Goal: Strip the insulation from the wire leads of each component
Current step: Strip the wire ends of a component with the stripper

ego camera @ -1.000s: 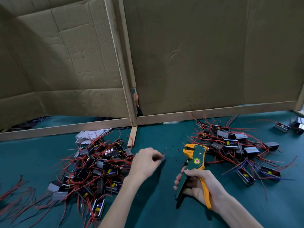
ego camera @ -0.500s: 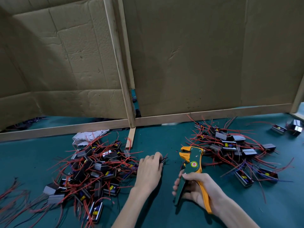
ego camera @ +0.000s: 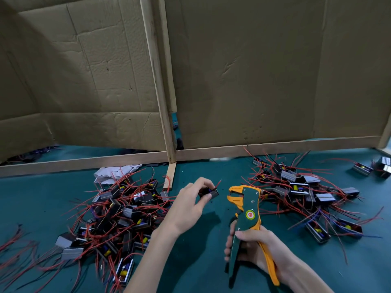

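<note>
Left grip: left hand (ego camera: 190, 208) pinches a small dark component (ego camera: 209, 192) between thumb and curled fingers, held just above the table (ego camera: 201, 263).
Right grip: right hand (ego camera: 259, 249) wraps around the handles of the wire stripper (ego camera: 247, 214); the green and yellow handles stand spread apart.
Stripper: head up and away from the person, with the yellow jaws facing left towards the held component, close to it but not touching.
Held component: a short red lead (ego camera: 219, 183) sticks up from its far end; the tip is too small to tell whether it is bare.
Left pile (ego camera: 122, 212): many components with tangled red leads, just beside the left forearm.
Right pile (ego camera: 302, 191): more components with red and some blue leads, behind and to the right of the stripper.
Strays: two components (ego camera: 372, 168) at the far right edge, well apart from the piles; loose red wires (ego camera: 12, 250) at lower left.
Surface: green mat over the table.
Backdrop: cardboard panels (ego camera: 254, 70) in a wooden frame (ego camera: 84, 162) standing on the table; crumpled white cloth (ego camera: 114, 173) between the frame and the left pile.
</note>
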{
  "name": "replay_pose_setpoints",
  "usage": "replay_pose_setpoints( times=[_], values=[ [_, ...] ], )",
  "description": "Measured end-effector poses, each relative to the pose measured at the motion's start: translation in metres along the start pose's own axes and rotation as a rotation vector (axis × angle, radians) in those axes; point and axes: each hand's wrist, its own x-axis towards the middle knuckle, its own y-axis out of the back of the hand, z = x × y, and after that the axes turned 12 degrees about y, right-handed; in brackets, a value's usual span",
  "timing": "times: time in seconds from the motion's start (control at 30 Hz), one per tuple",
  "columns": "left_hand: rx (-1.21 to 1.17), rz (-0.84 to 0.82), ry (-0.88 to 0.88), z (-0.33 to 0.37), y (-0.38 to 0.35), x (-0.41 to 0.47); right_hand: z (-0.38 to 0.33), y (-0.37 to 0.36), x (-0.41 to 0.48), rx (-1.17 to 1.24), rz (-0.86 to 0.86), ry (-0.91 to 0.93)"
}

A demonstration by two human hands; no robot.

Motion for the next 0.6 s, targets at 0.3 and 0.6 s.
replay_pose_setpoints(
  times=[0.3,0.6],
  values=[
    [0.17,-0.012,-0.091,0.008,0.008,-0.002,-0.001,0.002,-0.001,-0.064,-0.075,0.044],
    [0.217,-0.021,-0.09,0.013,0.013,-0.004,-0.002,0.005,-0.001,-0.095,-0.066,0.035]
  ],
)
